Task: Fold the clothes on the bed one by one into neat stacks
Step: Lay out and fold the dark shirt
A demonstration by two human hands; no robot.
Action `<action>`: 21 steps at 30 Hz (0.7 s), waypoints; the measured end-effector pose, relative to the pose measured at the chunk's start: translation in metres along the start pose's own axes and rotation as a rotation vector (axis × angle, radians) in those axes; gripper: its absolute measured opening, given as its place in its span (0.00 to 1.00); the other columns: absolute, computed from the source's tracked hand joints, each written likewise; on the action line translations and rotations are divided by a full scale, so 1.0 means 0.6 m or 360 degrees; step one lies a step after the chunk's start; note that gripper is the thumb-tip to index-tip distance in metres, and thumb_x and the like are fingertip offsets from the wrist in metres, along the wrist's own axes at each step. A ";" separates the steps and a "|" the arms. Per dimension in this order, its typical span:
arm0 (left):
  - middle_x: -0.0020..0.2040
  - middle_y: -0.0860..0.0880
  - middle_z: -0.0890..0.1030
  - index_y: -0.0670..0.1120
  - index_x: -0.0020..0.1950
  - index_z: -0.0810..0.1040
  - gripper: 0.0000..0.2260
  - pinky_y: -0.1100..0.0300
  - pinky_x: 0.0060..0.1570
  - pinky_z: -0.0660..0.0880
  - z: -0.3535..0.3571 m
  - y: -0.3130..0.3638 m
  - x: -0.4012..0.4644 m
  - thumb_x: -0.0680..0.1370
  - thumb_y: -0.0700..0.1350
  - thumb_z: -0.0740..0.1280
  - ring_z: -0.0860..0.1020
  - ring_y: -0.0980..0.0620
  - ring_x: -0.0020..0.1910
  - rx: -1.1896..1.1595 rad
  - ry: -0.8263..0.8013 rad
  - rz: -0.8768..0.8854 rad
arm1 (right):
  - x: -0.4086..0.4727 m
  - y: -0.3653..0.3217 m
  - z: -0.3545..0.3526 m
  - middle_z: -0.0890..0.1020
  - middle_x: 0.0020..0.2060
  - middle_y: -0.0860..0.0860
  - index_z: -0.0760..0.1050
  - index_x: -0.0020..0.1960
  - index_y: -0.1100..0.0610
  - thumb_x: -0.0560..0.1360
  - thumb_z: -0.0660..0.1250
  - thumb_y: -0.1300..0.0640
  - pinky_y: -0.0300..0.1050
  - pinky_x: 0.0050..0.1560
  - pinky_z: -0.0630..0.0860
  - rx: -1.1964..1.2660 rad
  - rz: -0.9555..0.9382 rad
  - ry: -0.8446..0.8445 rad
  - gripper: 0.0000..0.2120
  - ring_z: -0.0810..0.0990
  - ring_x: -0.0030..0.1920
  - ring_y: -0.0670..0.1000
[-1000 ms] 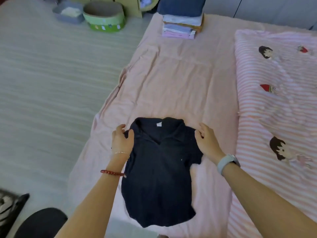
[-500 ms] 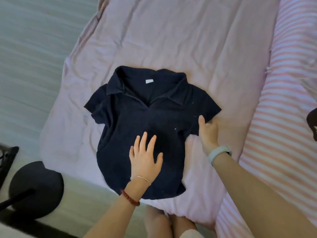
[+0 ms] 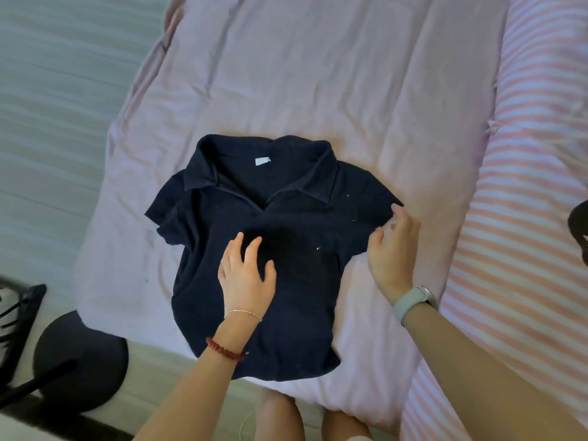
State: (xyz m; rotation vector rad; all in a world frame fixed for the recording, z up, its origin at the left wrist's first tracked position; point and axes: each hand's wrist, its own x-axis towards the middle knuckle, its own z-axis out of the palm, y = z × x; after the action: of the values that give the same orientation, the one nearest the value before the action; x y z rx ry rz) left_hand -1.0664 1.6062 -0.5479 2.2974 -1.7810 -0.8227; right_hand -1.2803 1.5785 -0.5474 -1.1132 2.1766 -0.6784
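The shirt (image 3: 261, 265) is dark navy, plain, with a small white label (image 3: 262, 161) inside the collar and a few tiny white specks on its front. The sheet (image 3: 350, 90) under it is pale pink, unpatterned. Along the bed's right edge lies a quilt (image 3: 525, 218) striped pink and white. The left wrist carries a red bead bracelet (image 3: 224, 349) and a thin pale chain (image 3: 243, 312); the right, a light grey watch (image 3: 413, 302). The floor (image 3: 47, 106) is pale grey-green, streaked.

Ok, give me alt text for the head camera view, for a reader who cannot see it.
A dark navy collared shirt lies spread face up on a pink bed sheet. The left hand rests on its middle with fingers spread, and the right hand touches the edge of its sleeve. A pink striped quilt lies alongside.
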 end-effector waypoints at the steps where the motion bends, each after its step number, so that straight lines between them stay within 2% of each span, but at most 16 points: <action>1: 0.73 0.42 0.62 0.44 0.69 0.68 0.21 0.44 0.68 0.57 -0.015 -0.012 0.006 0.77 0.43 0.65 0.58 0.42 0.73 -0.0092 0.0103 -0.0114 | -0.011 -0.013 0.006 0.71 0.62 0.60 0.66 0.68 0.63 0.75 0.60 0.67 0.54 0.59 0.70 -0.0039 -0.0136 -0.0023 0.21 0.71 0.60 0.59; 4: 0.70 0.41 0.66 0.40 0.68 0.68 0.20 0.49 0.67 0.60 -0.062 -0.056 0.036 0.76 0.42 0.65 0.62 0.43 0.70 -0.0357 0.0389 -0.0491 | -0.036 -0.067 0.039 0.75 0.59 0.59 0.71 0.64 0.64 0.74 0.62 0.68 0.59 0.59 0.71 -0.0167 -0.0499 -0.0187 0.18 0.74 0.59 0.60; 6: 0.68 0.40 0.68 0.40 0.68 0.68 0.22 0.53 0.65 0.61 -0.088 -0.084 0.064 0.76 0.44 0.66 0.64 0.44 0.68 -0.0523 0.0488 -0.0729 | -0.047 -0.102 0.070 0.77 0.57 0.58 0.74 0.61 0.63 0.72 0.64 0.68 0.63 0.65 0.66 -0.0367 -0.0713 -0.0233 0.18 0.76 0.60 0.59; 8: 0.67 0.41 0.70 0.40 0.69 0.66 0.24 0.52 0.64 0.65 -0.104 -0.107 0.102 0.76 0.48 0.67 0.68 0.44 0.66 -0.0824 0.0414 -0.0979 | -0.050 -0.139 0.105 0.78 0.58 0.58 0.76 0.60 0.62 0.70 0.67 0.67 0.67 0.66 0.61 -0.0535 -0.0920 -0.0274 0.18 0.75 0.62 0.58; 10: 0.56 0.42 0.76 0.40 0.63 0.71 0.21 0.50 0.58 0.72 -0.114 -0.127 0.138 0.76 0.51 0.67 0.75 0.45 0.55 -0.1186 0.0294 -0.1163 | -0.047 -0.174 0.145 0.78 0.59 0.58 0.75 0.61 0.62 0.71 0.67 0.67 0.66 0.66 0.63 -0.0574 -0.1103 -0.0391 0.18 0.74 0.64 0.59; 12: 0.39 0.45 0.74 0.42 0.44 0.73 0.12 0.55 0.42 0.73 -0.119 -0.142 0.167 0.75 0.51 0.68 0.73 0.49 0.38 -0.1439 0.0207 -0.1208 | -0.041 -0.208 0.186 0.76 0.61 0.58 0.73 0.64 0.63 0.74 0.64 0.64 0.61 0.65 0.67 -0.0544 -0.1164 -0.0560 0.18 0.73 0.64 0.59; 14: 0.35 0.47 0.71 0.45 0.35 0.69 0.13 0.57 0.41 0.71 -0.122 -0.154 0.187 0.76 0.47 0.67 0.71 0.50 0.38 -0.1558 0.0159 -0.1181 | -0.030 -0.239 0.227 0.73 0.64 0.56 0.68 0.69 0.61 0.79 0.59 0.59 0.52 0.62 0.70 -0.0556 -0.1124 -0.0686 0.19 0.71 0.65 0.56; 17: 0.38 0.48 0.71 0.47 0.37 0.68 0.10 0.54 0.45 0.69 -0.129 -0.176 0.209 0.78 0.43 0.63 0.69 0.48 0.43 -0.1689 0.0148 -0.1090 | -0.005 -0.275 0.279 0.68 0.68 0.54 0.61 0.73 0.58 0.80 0.56 0.56 0.50 0.55 0.71 -0.0606 -0.1106 -0.0663 0.22 0.70 0.62 0.56; 19: 0.43 0.49 0.73 0.48 0.43 0.67 0.06 0.55 0.42 0.71 -0.139 -0.192 0.225 0.80 0.44 0.61 0.72 0.50 0.43 -0.1810 0.0086 -0.1042 | 0.012 -0.299 0.307 0.68 0.67 0.56 0.60 0.73 0.57 0.80 0.57 0.56 0.52 0.51 0.73 -0.0635 -0.1142 -0.0613 0.23 0.72 0.58 0.57; 21: 0.45 0.49 0.76 0.51 0.47 0.66 0.04 0.58 0.46 0.74 -0.144 -0.194 0.233 0.79 0.45 0.62 0.75 0.52 0.45 -0.1817 0.0077 -0.0977 | 0.028 -0.309 0.318 0.69 0.64 0.57 0.60 0.74 0.56 0.79 0.59 0.53 0.53 0.47 0.74 -0.0754 -0.1172 -0.0578 0.25 0.73 0.53 0.57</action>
State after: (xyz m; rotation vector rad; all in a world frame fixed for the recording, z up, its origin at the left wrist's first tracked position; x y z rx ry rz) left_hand -0.9022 1.4919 -0.5708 1.9021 -0.2703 -1.3479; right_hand -1.0553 1.4358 -0.5605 -2.1430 1.6200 -0.2003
